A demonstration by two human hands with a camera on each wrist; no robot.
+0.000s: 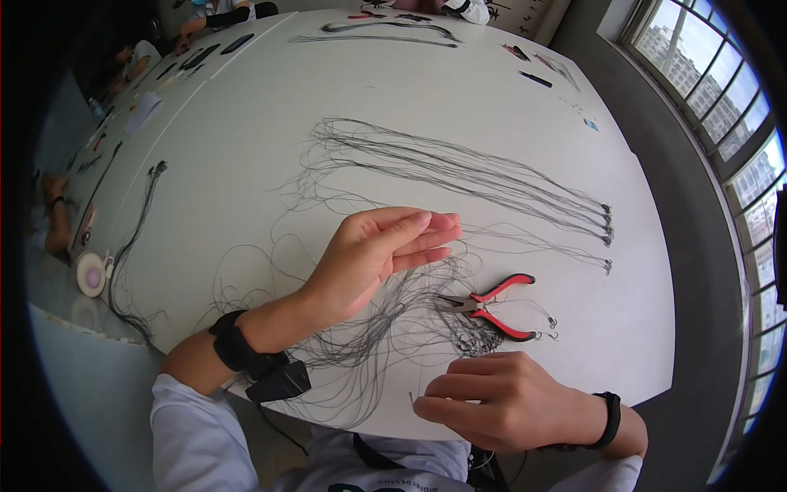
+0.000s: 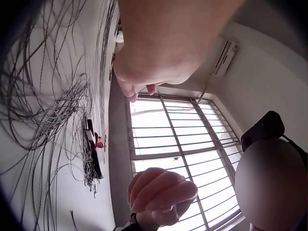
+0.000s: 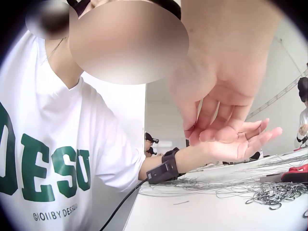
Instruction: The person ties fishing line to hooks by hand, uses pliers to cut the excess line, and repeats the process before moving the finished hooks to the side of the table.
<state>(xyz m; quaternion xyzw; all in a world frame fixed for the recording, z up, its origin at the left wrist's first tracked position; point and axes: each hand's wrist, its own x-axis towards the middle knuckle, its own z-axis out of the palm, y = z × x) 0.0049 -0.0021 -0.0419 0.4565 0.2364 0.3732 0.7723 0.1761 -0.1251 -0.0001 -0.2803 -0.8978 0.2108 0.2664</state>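
Note:
My left hand [image 1: 385,254] is raised over a tangled bundle of thin dark lines [image 1: 369,328], thumb pressed against the index finger, the other fingers extended. In the left wrist view, a fine line shows at its fingertips and runs faintly toward my right hand [image 2: 163,195]. My right hand [image 1: 500,402] hovers near the table's front edge, its fingers curled and their tips meeting the thumb; the pinched bit is hidden. Between the hands, red-handled pliers [image 1: 479,305] lie by a heap of small hooks [image 3: 279,195] at the bundle's end.
Several hooked lines [image 1: 459,172] lie stretched across the white table [image 1: 246,107]. Another dark bundle [image 1: 135,246] and a round spool [image 1: 92,275] are on the left. A small dark piece [image 1: 411,399] lies near my right hand. Other people sit at the far edge.

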